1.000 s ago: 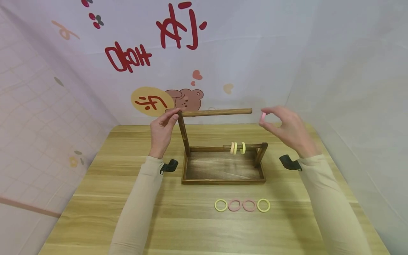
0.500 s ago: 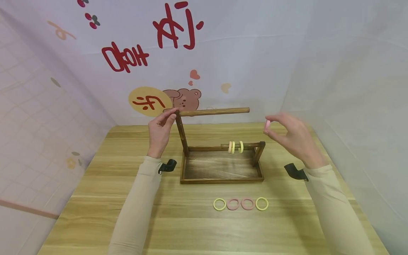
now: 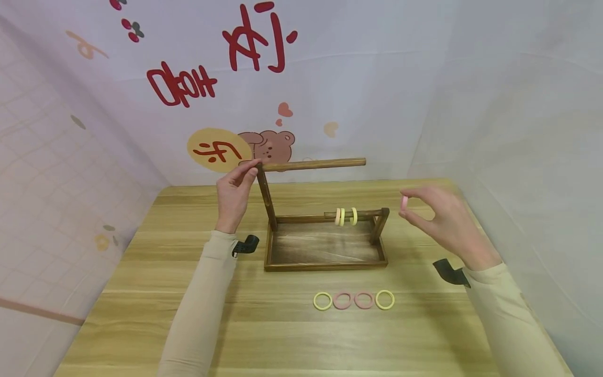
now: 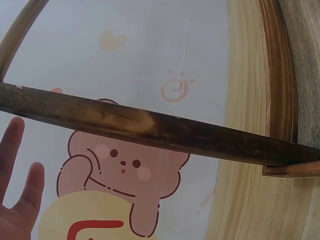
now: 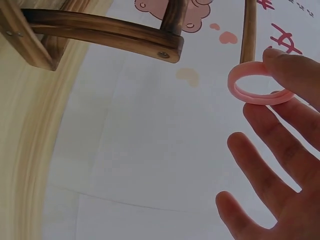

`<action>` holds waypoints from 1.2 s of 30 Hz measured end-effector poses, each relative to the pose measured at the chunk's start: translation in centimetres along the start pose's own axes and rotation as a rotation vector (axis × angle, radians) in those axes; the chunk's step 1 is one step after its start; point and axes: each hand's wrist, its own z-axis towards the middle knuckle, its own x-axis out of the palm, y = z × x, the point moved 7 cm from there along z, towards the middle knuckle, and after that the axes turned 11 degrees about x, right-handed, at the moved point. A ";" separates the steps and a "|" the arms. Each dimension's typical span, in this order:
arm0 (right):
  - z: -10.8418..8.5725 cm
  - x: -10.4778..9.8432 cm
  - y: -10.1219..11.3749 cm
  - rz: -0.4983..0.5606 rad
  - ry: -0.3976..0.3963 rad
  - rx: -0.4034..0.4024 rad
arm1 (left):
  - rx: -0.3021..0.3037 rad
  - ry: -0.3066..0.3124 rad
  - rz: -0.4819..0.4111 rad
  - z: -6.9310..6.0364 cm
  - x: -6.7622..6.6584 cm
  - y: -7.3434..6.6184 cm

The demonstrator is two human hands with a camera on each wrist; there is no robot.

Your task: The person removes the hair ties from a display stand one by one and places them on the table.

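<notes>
Ring (image 3: 404,203), pink, is at 2 o'clock from the tray (image 3: 325,267), near the short post (image 3: 380,228) but apart, pinched between the right hand's (image 3: 447,222) thumb and fingertips, other fingers spread; so light a hold could let it slip. At 10 o'clock, the left hand (image 3: 234,191) reaches the tall post's top (image 3: 259,166); whether it grips, I can't tell. Leaning there might tip everything, jostling 3 threaded rings (image 3: 342,217).
</notes>
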 end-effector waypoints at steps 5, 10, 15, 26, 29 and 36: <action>-1.1 0.1 -0.2 -0.023 0.039 0.021 | -0.033 -0.005 -0.002 0.0 0.0 0.1; -2.2 0.2 -0.5 -0.037 0.084 0.056 | -0.035 -0.004 0.003 0.0 0.2 -1.1; -3.4 0.4 -0.5 -0.060 0.126 0.082 | -0.034 -0.001 -0.018 0.1 0.4 -2.9; -5.7 1.0 -0.4 -0.083 0.184 0.070 | -0.040 0.005 -0.011 0.1 0.5 -3.0; -6.2 1.2 -0.3 -0.097 0.182 0.048 | -0.043 0.006 -0.004 0.1 0.5 -2.8; -7.6 2.1 -0.2 -0.115 0.202 -0.016 | -0.027 -0.004 -0.018 0.0 0.2 -0.3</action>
